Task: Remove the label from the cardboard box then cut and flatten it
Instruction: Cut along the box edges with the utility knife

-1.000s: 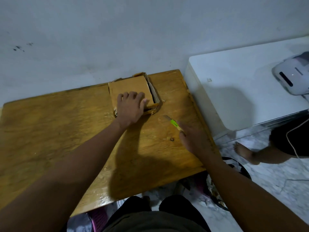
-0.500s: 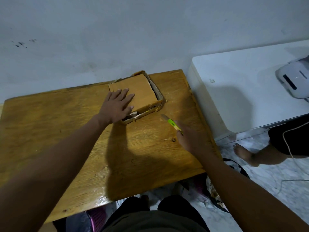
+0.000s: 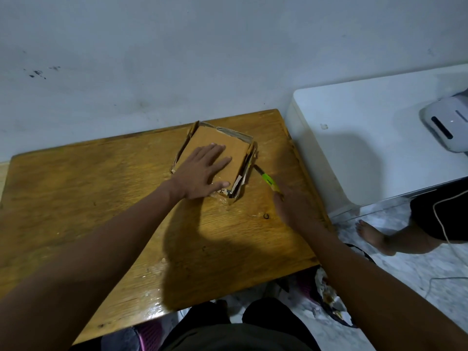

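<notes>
A small brown cardboard box, its side flaps loose and splayed, lies at the far middle of the wooden table. My left hand rests flat on top of it, fingers spread, pressing down. My right hand sits just to the right of the box and grips a green-handled cutter. Its dark blade points at the box's right edge. A strip with printed marks shows at the box's near corner.
A white cabinet stands against the table's right side, with a white device on it. Another person's bare foot and a thin cable are on the marble floor at right. A bag of scraps lies under the table's near right corner.
The box has turned clockwise under my left hand, which moved from its left edge onto its top. My right hand brought the cutter closer to the box's right side.
</notes>
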